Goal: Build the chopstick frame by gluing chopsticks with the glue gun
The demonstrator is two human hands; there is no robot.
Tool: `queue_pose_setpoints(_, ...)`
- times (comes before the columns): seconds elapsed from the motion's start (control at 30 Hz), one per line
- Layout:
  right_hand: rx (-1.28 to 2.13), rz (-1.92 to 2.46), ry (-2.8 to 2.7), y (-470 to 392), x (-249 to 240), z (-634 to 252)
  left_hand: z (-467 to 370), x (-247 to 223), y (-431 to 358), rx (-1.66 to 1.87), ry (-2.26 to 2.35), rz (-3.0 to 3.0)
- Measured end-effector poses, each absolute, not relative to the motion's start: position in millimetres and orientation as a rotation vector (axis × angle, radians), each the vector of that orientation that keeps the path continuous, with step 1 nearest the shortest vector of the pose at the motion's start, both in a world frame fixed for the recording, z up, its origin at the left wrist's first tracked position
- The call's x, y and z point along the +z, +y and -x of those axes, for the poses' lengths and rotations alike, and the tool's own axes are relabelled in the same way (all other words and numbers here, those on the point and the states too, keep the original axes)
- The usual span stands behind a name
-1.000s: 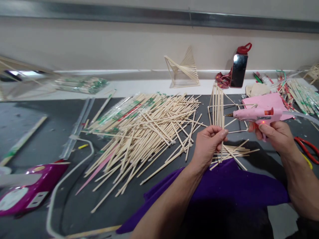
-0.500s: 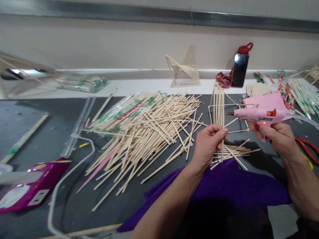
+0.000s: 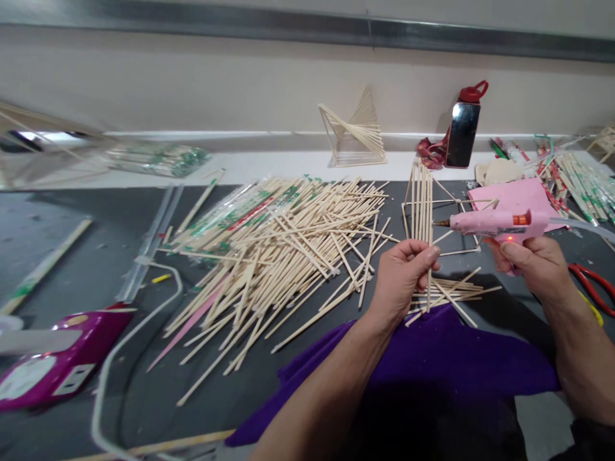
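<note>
My left hand (image 3: pixel 407 272) is closed, thumb and fingers pinching a thin wooden stick (image 3: pixel 429 282) at the near end of a stick frame (image 3: pixel 421 195). Several sticks stand side by side in that frame, fanning together toward the top. In my right hand (image 3: pixel 533 259) is a pink hot glue gun (image 3: pixel 500 221), its red light lit and its trigger under my finger. The nozzle points left, close beside the sticks; I cannot tell whether it touches them. Loose sticks (image 3: pixel 451 291) lie just below the frame, partly on a purple cloth (image 3: pixel 461 358).
A big pile of sticks (image 3: pixel 288 250) spreads to the left. A finished-looking twisted stick model (image 3: pixel 355 134) and a phone (image 3: pixel 464 134) leaning on a bottle stand along the wall. Red-handled pliers (image 3: pixel 593 288) lie far right, a magenta device (image 3: pixel 62 358) far left.
Almost nothing differs. The glue gun's nozzle sits very slightly lower beside the sticks; my left hand keeps its pinch in the same place.
</note>
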State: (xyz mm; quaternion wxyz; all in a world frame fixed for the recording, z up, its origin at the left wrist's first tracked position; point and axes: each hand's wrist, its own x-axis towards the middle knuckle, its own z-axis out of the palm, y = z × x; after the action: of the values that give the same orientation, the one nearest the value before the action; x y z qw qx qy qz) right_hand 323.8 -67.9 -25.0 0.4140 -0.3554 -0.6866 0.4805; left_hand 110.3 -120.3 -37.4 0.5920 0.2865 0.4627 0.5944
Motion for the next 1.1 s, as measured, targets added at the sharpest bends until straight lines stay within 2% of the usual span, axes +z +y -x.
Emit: queue_pose_setpoints(1.1, 1.126, 1.105, -1.777, -66.2, -26.2, -316.1, -111.7, -35.3, -121.4, 1.381, 1.079, -0.665)
